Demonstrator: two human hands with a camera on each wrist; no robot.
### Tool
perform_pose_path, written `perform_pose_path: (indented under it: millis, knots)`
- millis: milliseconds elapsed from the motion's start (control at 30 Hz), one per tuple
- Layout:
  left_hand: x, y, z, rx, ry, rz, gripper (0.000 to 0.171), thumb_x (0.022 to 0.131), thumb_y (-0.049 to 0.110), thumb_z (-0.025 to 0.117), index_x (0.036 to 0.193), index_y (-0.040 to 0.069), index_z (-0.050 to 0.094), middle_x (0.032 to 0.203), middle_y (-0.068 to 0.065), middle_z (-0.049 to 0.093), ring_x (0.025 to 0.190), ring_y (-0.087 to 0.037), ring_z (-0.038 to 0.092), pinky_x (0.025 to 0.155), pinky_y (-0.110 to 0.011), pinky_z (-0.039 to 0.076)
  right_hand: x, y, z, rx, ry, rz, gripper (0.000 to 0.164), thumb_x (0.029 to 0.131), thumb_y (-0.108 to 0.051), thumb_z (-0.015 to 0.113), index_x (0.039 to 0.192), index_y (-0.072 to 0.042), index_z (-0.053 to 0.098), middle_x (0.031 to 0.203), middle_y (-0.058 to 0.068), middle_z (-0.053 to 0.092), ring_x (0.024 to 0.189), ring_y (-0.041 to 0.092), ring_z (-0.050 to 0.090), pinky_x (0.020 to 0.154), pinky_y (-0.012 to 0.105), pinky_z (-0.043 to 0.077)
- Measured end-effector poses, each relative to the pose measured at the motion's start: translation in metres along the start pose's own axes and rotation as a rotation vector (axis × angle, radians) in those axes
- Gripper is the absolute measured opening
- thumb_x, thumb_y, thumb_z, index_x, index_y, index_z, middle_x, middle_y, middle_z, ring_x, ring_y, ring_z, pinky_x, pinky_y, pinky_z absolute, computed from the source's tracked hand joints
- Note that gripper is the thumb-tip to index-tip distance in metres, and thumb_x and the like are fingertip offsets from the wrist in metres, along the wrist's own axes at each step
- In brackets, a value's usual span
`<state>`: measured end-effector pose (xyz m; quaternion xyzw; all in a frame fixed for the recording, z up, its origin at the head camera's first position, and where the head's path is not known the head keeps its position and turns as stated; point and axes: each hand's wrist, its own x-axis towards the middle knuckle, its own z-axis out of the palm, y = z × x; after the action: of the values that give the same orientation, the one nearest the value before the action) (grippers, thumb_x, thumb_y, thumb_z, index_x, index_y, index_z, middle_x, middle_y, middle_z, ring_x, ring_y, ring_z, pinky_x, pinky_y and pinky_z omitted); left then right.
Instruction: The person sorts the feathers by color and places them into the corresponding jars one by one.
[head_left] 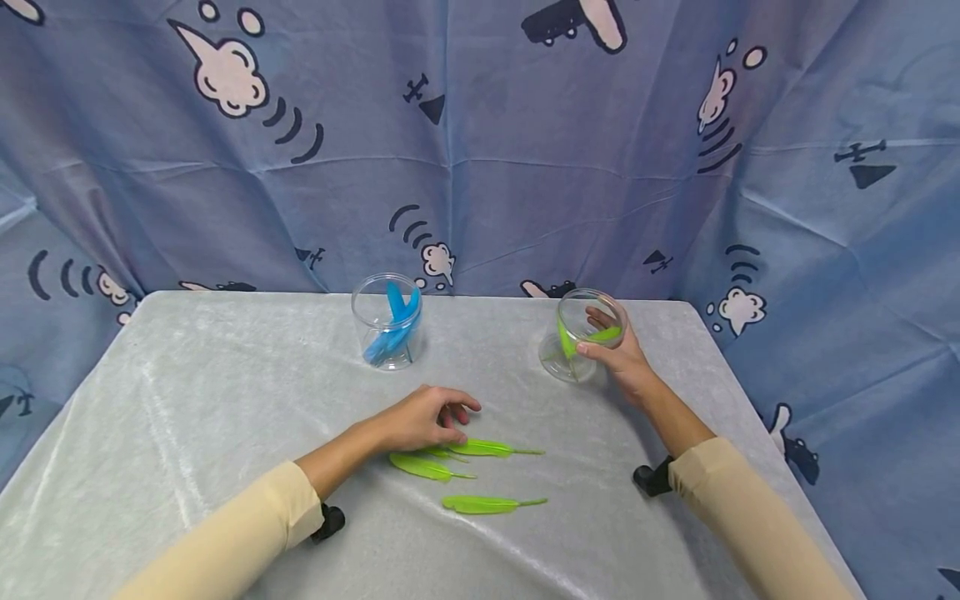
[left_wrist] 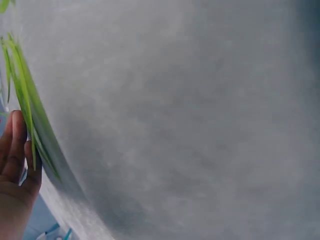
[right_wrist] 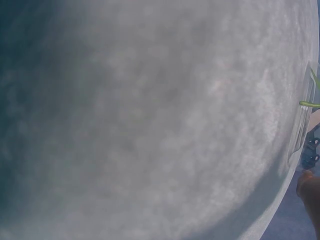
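My right hand (head_left: 628, 360) grips a clear jar (head_left: 557, 364) at the right, thumb across the front and fingertips showing through the far side. Green feathers (head_left: 567, 340) stand inside this jar. Above the table's middle, my left hand (head_left: 429, 417) has its fingers loosely bent, fingertips right by a green feather (head_left: 483, 448). Beside that one lie more green feathers (head_left: 422, 467), and a separate one (head_left: 483, 504) lies closer to me. The left wrist view shows thin green feathers (left_wrist: 24, 85) against the fingers. Only an edge of the jar (right_wrist: 298, 131) enters the right wrist view.
A second clear jar (head_left: 369, 321) with blue feathers (head_left: 395, 329) stands at the back, left of centre. Pale cloth covers the table (head_left: 225, 400). A blue patterned curtain (head_left: 495, 125) hangs behind the table's back edge and along its sides.
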<state>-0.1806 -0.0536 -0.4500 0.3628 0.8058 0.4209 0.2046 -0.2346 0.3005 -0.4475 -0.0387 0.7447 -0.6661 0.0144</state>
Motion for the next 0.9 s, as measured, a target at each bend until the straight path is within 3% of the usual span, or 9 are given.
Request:
perform_pose_path:
  millis: [400,733,900]
  knots:
    - [-0.012,-0.002,0.006,0.012,0.02,0.011,0.041,0.084,0.007,0.078,0.124,0.003,0.067,0.106,-0.005,0.07,0.089,-0.016,0.063,0.082,-0.028,0.053,0.001,0.001,0.003,0.005,0.011,-0.005,0.092,0.085,0.005,0.068,0.157,-0.02,0.017,0.159,0.022,0.024,0.148,0.03,0.021,0.12,0.05,0.016]
    - [-0.008,0.0,0.013,0.075,0.03,0.047,0.039,0.082,0.005,0.079,0.12,0.003,0.068,0.103,-0.006,0.069,0.08,-0.012,0.062,0.076,-0.024,0.051,-0.001,-0.001,0.002,0.013,0.017,-0.004,0.092,0.085,0.007,0.067,0.157,-0.018,0.015,0.159,0.022,0.025,0.148,0.03,0.021,0.12,0.049,0.016]
    - [-0.008,0.0,0.014,0.049,0.029,0.051,0.037,0.083,-0.002,0.075,0.119,0.002,0.068,0.104,-0.007,0.068,0.079,-0.007,0.061,0.076,-0.024,0.052,0.0,-0.001,0.002,0.019,0.017,0.001,0.093,0.086,0.007,0.067,0.158,-0.016,0.013,0.159,0.019,0.025,0.149,0.029,0.02,0.12,0.049,0.015]
